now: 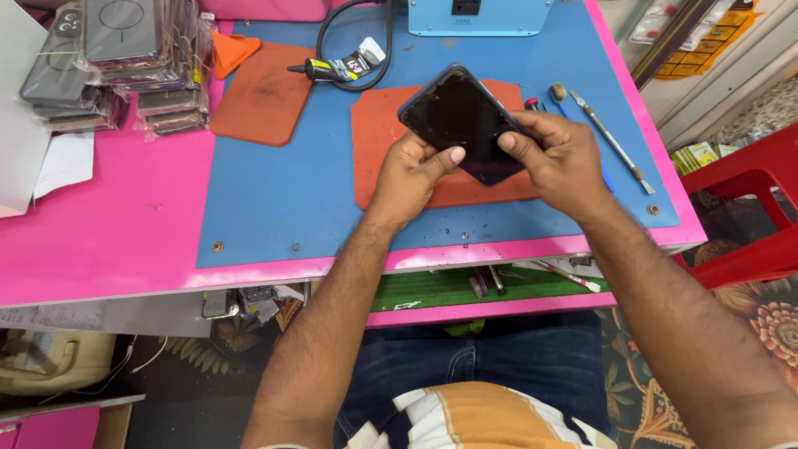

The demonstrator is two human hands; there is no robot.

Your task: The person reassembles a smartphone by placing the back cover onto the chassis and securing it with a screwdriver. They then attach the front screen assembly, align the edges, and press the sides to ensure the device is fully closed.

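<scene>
- On the pink bench's [108, 241] left corner, bagged phone cases [116, 62] sit stacked, well apart from the hands.
- On the blue mat [274, 208], an orange pad [262, 96] lies left of a glue tube [337, 68] ringed by a black cable [328, 29].
- Over a second orange pad [374, 145], the phone [461, 116] is held tilted, corner-up, dark face showing.
- The left hand [411, 170] grips its lower left edge, thumb on the glass.
- The right hand [561, 158] clasps the right side, fingers curled, hiding that edge.
- Right of it lie a brush [557, 91] and a metal tool [611, 141], perhaps a spudger.
</scene>
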